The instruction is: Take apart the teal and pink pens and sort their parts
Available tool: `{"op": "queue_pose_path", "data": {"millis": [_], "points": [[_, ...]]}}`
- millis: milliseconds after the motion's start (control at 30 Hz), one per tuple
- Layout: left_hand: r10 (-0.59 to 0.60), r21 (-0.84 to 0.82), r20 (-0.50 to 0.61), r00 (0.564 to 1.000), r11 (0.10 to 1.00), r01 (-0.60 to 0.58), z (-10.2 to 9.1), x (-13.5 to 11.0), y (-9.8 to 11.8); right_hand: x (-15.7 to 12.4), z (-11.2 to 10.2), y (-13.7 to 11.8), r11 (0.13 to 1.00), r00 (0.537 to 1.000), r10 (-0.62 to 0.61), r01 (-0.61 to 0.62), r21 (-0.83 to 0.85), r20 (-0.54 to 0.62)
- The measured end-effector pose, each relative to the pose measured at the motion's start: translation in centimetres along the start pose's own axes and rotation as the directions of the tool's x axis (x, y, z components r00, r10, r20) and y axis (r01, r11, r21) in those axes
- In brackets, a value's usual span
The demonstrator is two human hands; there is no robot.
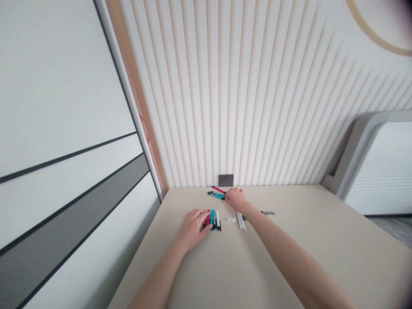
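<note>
And here we are in what looks like a room in a modern home, maybe a study or bedroom; we can't say which! We've got a fluted cream wall panel (pixel 257 94) with a wall socket (pixel 225 180), a beige desk (pixel 322 244) holding pens (pixel 213 219), a striped white-and-grey panelled wall (pixel 71 128), and a grey-framed white unit (pixel 380 167) over grey flooring (pixel 394 227).

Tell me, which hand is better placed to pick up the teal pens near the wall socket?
Probably the right hand: its fingertips are right at the teal pens by the wall socket, while the left hand sits farther off, over a separate bunch of pens.
</note>
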State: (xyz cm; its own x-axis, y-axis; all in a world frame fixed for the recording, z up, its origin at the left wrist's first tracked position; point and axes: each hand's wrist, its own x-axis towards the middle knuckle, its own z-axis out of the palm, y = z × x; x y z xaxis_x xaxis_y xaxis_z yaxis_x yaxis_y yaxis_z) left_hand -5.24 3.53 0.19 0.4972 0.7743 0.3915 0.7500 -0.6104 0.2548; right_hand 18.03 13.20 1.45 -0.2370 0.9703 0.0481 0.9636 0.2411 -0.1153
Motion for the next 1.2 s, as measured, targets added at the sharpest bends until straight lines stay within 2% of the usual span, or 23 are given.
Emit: {"op": "queue_pose_path", "data": {"millis": [67, 233, 400, 500, 633, 733, 867, 1033, 1200], "points": [[0.026, -0.005, 0.018, 0.999, 1.000, -0.026, 0.0, 0.0, 0.3, 0.2, 0.3, -0.2, 1.000, 1.000, 0.014, -0.014, 0.003, 0.012], [0.056, -0.019, -0.046, 0.997, 0.998, -0.056, 0.0, 0.2, 0.6, 0.1, 0.6, -0.3, 1.000, 1.000, 0.021, -0.022, 0.015, 0.014], [0.022, -0.020, -0.103, 0.994, 0.999, -0.025, 0.0, 0.3, 0.2, -1.0, -0.6, -0.3, 0.999, 1.000, -0.013, 0.014, 0.051, -0.024], [-0.005, -0.026, -0.219, 0.976, 1.000, 0.000, 0.1, 0.4, 0.0, -2.8, -2.1, -0.1, 0.995, 0.995, -0.044, 0.052, 0.085, -0.094], [-0.011, -0.048, -0.329, 0.944, 0.999, -0.005, -0.1, 0.4, 0.5, -7.5, -2.8, 0.4, 0.975, 0.970, -0.125, 0.159, 0.157, -0.211], [0.055, -0.061, -0.271, 0.961, 0.995, -0.074, -0.3, 0.4, 1.4, -11.5, -1.7, 0.8, 0.927, 0.939, -0.170, 0.255, 0.274, -0.298], [0.169, -0.058, -0.174, 0.970, 0.982, -0.182, -0.3, 0.5, 2.6, -14.8, 0.3, 1.5, 0.880, 0.929, -0.123, 0.265, 0.395, -0.348], [0.212, -0.070, -0.177, 0.961, 0.971, -0.227, -0.2, 0.6, 3.2, -15.3, 0.7, 1.9, 0.750, 0.942, -0.015, 0.234, 0.619, -0.336], [0.217, -0.081, -0.226, 0.950, 0.967, -0.240, -0.1, 0.5, 3.3, -15.3, 0.7, 1.9, 0.679, 0.967, 0.021, 0.172, 0.714, -0.253]]}}
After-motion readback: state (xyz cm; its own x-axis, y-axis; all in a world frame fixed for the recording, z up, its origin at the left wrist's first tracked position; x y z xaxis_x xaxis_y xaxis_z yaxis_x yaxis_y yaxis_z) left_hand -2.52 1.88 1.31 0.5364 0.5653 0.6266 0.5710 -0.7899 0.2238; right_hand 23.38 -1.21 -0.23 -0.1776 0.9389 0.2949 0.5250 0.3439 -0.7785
